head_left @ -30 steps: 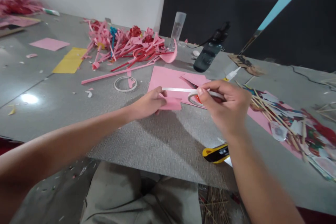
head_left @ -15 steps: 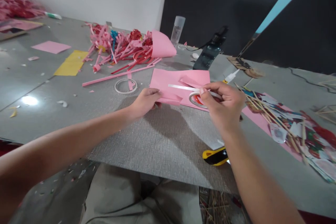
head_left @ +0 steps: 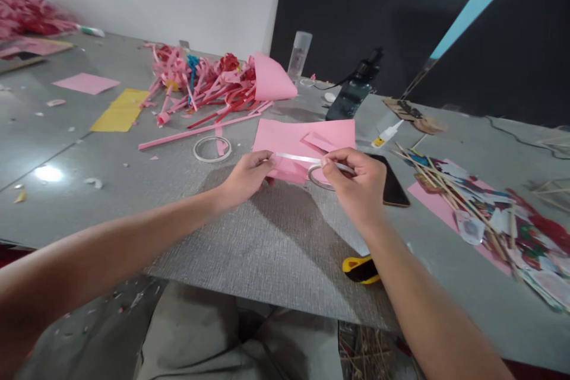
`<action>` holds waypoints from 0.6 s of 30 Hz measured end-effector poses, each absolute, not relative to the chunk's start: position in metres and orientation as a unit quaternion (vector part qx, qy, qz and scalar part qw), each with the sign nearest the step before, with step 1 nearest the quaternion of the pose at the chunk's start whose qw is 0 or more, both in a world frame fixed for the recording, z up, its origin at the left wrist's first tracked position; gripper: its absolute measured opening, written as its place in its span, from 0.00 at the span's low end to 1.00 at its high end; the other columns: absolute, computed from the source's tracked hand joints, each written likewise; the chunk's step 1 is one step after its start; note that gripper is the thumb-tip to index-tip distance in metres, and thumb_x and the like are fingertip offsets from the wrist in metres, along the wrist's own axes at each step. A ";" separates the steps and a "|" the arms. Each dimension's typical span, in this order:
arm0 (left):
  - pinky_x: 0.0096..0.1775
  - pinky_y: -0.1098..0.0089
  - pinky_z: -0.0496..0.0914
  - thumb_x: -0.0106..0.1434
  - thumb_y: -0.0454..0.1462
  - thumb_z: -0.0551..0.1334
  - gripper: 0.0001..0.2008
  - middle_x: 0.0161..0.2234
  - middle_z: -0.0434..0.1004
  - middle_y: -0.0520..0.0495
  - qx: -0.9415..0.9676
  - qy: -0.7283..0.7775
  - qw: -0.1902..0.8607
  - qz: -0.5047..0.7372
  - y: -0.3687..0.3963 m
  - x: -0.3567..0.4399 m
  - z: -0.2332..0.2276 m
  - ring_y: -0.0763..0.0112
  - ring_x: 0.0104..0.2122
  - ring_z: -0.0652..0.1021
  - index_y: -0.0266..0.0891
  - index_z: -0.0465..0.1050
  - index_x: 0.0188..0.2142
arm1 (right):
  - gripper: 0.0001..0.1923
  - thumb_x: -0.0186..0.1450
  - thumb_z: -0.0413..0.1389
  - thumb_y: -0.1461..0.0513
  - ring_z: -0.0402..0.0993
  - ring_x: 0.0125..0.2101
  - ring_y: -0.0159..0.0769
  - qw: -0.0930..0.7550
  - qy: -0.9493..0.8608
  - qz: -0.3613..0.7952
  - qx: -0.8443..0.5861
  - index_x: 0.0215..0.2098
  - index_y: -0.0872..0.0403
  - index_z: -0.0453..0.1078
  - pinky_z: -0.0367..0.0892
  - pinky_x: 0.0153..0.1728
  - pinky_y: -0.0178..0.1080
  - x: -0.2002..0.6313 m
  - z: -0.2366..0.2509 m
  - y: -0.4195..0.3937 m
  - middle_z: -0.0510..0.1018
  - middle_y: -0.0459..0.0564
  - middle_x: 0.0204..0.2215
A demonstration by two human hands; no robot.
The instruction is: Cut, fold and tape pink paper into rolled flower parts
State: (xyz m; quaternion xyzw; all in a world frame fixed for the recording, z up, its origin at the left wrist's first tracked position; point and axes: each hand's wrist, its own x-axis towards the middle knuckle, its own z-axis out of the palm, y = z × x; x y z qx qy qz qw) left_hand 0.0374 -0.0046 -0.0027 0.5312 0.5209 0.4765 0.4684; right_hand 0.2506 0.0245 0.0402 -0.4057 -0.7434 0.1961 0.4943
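Where both hands meet, tape strip (head_left: 296, 158) pinched between left fingers (head_left: 260, 161) and right fingers (head_left: 332, 161).

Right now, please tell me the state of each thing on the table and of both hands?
left hand: pinching the tape's free end on the pink paper
right hand: shut on the tape roll
tape roll: strip pulled out to the left
pink paper: flat, one corner folded
second tape ring: lying flat, untouched
phone: screen dark
yellow cutter: lying at the table edge
clear bottle: upright
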 end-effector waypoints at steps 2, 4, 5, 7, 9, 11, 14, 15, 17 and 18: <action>0.19 0.80 0.57 0.70 0.40 0.55 0.10 0.24 0.69 0.51 0.527 0.522 0.469 0.480 -0.005 0.038 -0.002 0.79 0.21 0.71 0.38 0.68 0.32 | 0.04 0.61 0.61 0.62 0.67 0.21 0.28 0.494 -0.742 0.200 -0.407 0.28 0.53 0.76 0.64 0.23 0.32 0.249 0.040 0.023 0.74 0.42 0.20; 0.18 0.80 0.57 0.70 0.39 0.55 0.10 0.25 0.68 0.51 0.521 0.520 0.470 0.487 -0.005 0.039 -0.001 0.79 0.22 0.72 0.38 0.68 0.33 | 0.05 0.61 0.61 0.62 0.65 0.19 0.27 0.496 -0.739 0.206 -0.405 0.28 0.53 0.75 0.63 0.22 0.32 0.248 0.040 0.021 0.73 0.42 0.19; 0.18 0.81 0.57 0.70 0.38 0.55 0.09 0.26 0.68 0.51 0.518 0.519 0.472 0.490 -0.005 0.039 -0.001 0.78 0.23 0.73 0.38 0.69 0.34 | 0.05 0.61 0.61 0.62 0.65 0.19 0.27 0.498 -0.738 0.209 -0.403 0.28 0.53 0.75 0.63 0.21 0.32 0.248 0.041 0.020 0.72 0.41 0.19; 0.18 0.81 0.58 0.69 0.37 0.55 0.08 0.28 0.69 0.51 0.513 0.519 0.473 0.494 -0.005 0.040 0.000 0.78 0.24 0.75 0.38 0.69 0.36 | 0.06 0.62 0.61 0.61 0.64 0.18 0.27 0.502 -0.738 0.214 -0.396 0.28 0.53 0.75 0.62 0.21 0.32 0.247 0.042 0.017 0.72 0.41 0.18; 0.17 0.81 0.58 0.69 0.37 0.55 0.07 0.28 0.70 0.50 0.511 0.522 0.472 0.494 -0.005 0.041 0.000 0.78 0.24 0.76 0.38 0.70 0.37 | 0.06 0.62 0.61 0.61 0.64 0.18 0.27 0.506 -0.739 0.216 -0.390 0.28 0.53 0.76 0.62 0.20 0.32 0.246 0.043 0.015 0.72 0.41 0.18; 0.17 0.81 0.58 0.69 0.37 0.55 0.07 0.29 0.71 0.50 0.509 0.523 0.471 0.495 -0.005 0.041 0.000 0.78 0.24 0.77 0.38 0.71 0.39 | 0.06 0.63 0.62 0.60 0.65 0.19 0.27 0.508 -0.738 0.214 -0.388 0.29 0.53 0.76 0.62 0.20 0.32 0.245 0.043 0.013 0.72 0.42 0.19; 0.17 0.82 0.58 0.69 0.36 0.55 0.08 0.30 0.71 0.50 0.505 0.522 0.474 0.498 -0.006 0.041 0.001 0.78 0.24 0.77 0.38 0.72 0.41 | 0.06 0.62 0.62 0.60 0.67 0.20 0.28 0.509 -0.732 0.214 -0.398 0.28 0.53 0.76 0.63 0.21 0.32 0.243 0.042 0.012 0.74 0.43 0.21; 0.17 0.82 0.58 0.69 0.36 0.55 0.08 0.30 0.71 0.50 0.503 0.521 0.475 0.499 -0.006 0.041 0.002 0.79 0.24 0.77 0.38 0.72 0.41 | 0.06 0.62 0.61 0.61 0.67 0.20 0.28 0.509 -0.728 0.215 -0.404 0.28 0.53 0.76 0.63 0.21 0.32 0.243 0.042 0.013 0.75 0.43 0.21; 0.17 0.82 0.59 0.70 0.37 0.55 0.08 0.30 0.70 0.50 0.500 0.518 0.478 0.504 -0.006 0.042 0.002 0.79 0.24 0.77 0.38 0.71 0.40 | 0.05 0.61 0.61 0.62 0.67 0.20 0.28 0.507 -0.721 0.220 -0.419 0.28 0.53 0.76 0.63 0.22 0.32 0.242 0.041 0.014 0.75 0.43 0.21; 0.17 0.82 0.59 0.70 0.37 0.55 0.08 0.30 0.70 0.50 0.499 0.514 0.479 0.507 -0.006 0.042 0.002 0.78 0.24 0.77 0.37 0.71 0.40 | 0.04 0.61 0.60 0.63 0.67 0.20 0.28 0.503 -0.718 0.223 -0.426 0.28 0.54 0.75 0.63 0.22 0.32 0.242 0.040 0.015 0.74 0.42 0.21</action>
